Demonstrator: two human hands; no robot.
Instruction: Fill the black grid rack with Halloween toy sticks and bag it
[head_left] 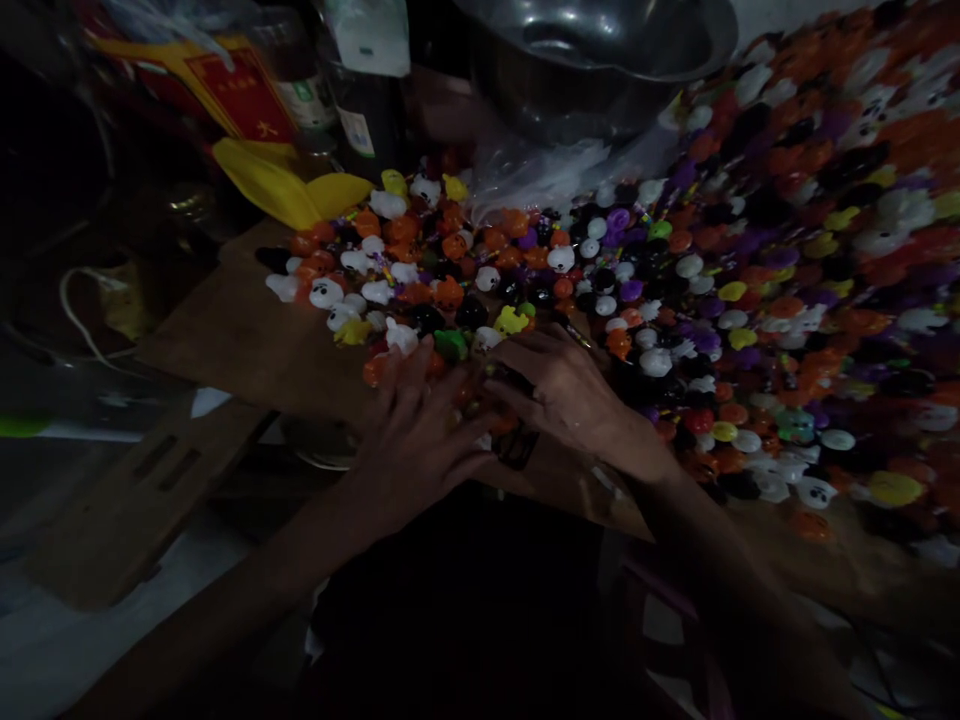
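Note:
A thick spread of small plastic novelty figures [450, 292] in orange, white, purple, yellow, green and black covers the wooden table [225, 330]. My left hand [412, 440] lies at the near edge of the spread, fingers stretched and apart, its tips among orange and white pieces. To its right my right hand [562, 385] is bent inward with the fingers curled together. Anything between those fingers is too dark to name. A green piece [451, 345] and a yellow figure [511, 320] sit just beyond both hands.
A wide metal bowl [600, 90] stands at the back, with clear plastic film [540, 175] before it. Dark bottles [360, 120], a red and yellow box [240, 90] and a yellow object [292, 190] are at back left. A wooden stool [142, 500] is at lower left.

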